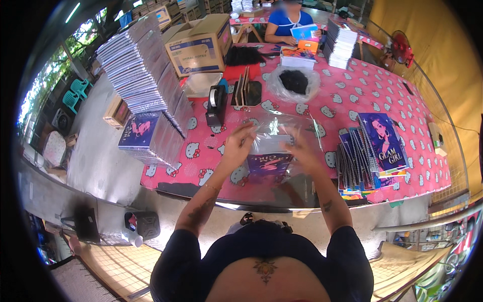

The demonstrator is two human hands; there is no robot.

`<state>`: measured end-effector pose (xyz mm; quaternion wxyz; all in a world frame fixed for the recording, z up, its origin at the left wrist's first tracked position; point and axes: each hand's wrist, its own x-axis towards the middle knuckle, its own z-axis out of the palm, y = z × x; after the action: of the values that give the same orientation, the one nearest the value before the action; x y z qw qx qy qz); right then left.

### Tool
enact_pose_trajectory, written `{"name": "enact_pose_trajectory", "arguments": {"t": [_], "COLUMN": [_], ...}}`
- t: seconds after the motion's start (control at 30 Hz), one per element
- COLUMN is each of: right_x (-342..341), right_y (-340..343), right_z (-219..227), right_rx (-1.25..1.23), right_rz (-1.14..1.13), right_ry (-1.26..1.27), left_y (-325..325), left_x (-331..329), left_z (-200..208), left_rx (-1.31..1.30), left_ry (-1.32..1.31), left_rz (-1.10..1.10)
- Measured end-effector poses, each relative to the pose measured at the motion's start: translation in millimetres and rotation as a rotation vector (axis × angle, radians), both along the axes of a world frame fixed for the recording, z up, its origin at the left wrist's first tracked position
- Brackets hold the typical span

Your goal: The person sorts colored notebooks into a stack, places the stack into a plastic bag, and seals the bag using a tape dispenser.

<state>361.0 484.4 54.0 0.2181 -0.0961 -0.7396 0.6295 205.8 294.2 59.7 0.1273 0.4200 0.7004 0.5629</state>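
Note:
In front of me a purple-covered spiral notebook [269, 165] lies on the table, partly under clear plastic film [276, 122] that spreads beyond its far edge. My left hand [240, 143] is at the notebook's far left corner, fingers pinched on the film. Beside the far right corner is my right hand [303, 150], close to the film. Its fingers are smeared by motion, so their grip is unclear. To the right, several spiral notebooks [382, 143] with the same purple cover lie in an overlapping pile.
Tall stacks of wrapped notebooks [143, 75] stand at the left, near a cardboard box [198, 48]. A black tape dispenser [215, 108], a wooden rack [244, 90] and a plastic bag with black contents [294, 83] sit beyond my hands. Across the table, a person [289, 25] holds a notebook.

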Motion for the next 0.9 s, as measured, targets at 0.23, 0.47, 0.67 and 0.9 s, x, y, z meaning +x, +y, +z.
{"name": "enact_pose_trajectory", "arguments": {"t": [0.23,0.47,0.67,0.9], "right_x": [-1.7,-33.0,-36.3,-40.9], "right_y": [5.0,-78.9,-89.6,-96.0], "right_z": [82.9,103.9,94.7,87.4], "right_rx": [0.163,1.083,1.012,0.993], "right_rz": [-0.125,-0.075,-0.002,-0.066], "right_ry": [0.196,0.113,-0.062,-0.057], "left_y": [-24.0,-26.4,-19.6,-28.0], "left_x": [-121.8,-265.2,-229.9,-188.6], "left_z": [14.7,-106.2,-166.3,-50.4], "left_rx": [0.209,-0.085,0.333,-0.551], "left_ry": [-0.076,-0.349,-0.688,0.428], "left_rz": [0.383,0.513,0.417,0.582]}}
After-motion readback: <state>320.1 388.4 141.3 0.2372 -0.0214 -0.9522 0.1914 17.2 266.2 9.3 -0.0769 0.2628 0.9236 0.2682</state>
